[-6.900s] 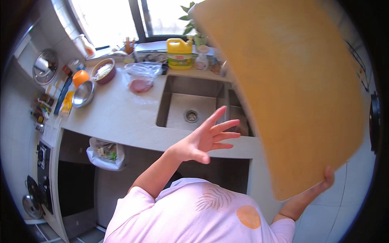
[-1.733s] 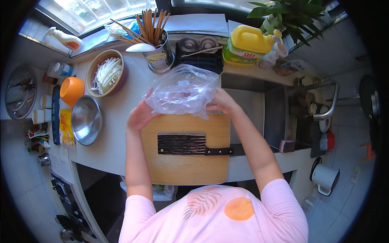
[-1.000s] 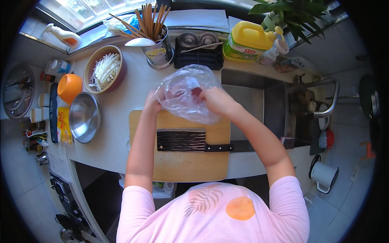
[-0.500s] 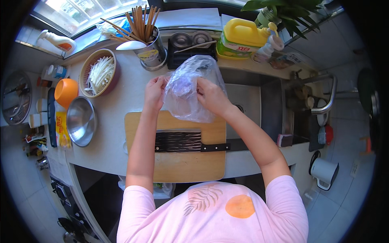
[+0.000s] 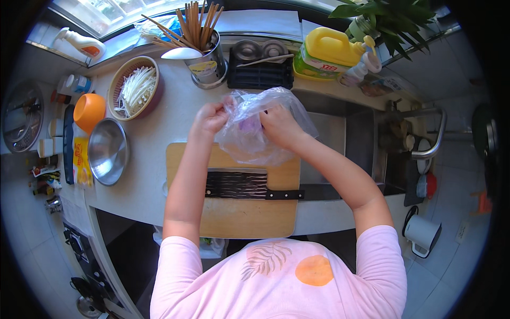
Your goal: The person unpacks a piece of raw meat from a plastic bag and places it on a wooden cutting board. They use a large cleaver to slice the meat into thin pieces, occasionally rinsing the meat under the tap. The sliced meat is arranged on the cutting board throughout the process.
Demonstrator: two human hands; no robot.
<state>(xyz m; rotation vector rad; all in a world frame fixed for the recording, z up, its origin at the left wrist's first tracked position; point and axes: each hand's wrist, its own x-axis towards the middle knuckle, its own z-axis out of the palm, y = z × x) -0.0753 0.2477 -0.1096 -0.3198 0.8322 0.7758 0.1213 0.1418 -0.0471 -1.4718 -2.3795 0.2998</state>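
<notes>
A clear plastic bag (image 5: 244, 146) hangs over the far part of a wooden cutting board (image 5: 244, 220). My left hand (image 5: 212, 116) pinches the bag's left edge. My right hand (image 5: 280, 126) is in the bag's mouth, with film rising behind it and to its right. Its fingers look curled, but their tips are hidden by the plastic. Something purple (image 5: 251, 124) shows through the film between my hands; its kind is unclear. Below the bag, a cleaver (image 5: 236, 184) with a dark streaked blade lies flat on the board, its black handle pointing right.
On the left stand a basket (image 5: 155, 95) of enoki mushrooms, an orange bowl (image 5: 89, 112) and a steel bowl (image 5: 108, 151). Behind my hands are a chopstick holder (image 5: 207, 69), a black rack (image 5: 260, 80) and a yellow jug (image 5: 324, 53). A sink (image 5: 329, 135) lies to the right.
My right hand has moved from the bag's upper edge into its mouth. The bag has spread wider to the right and sits slightly lower, with my left hand still holding its edge.
</notes>
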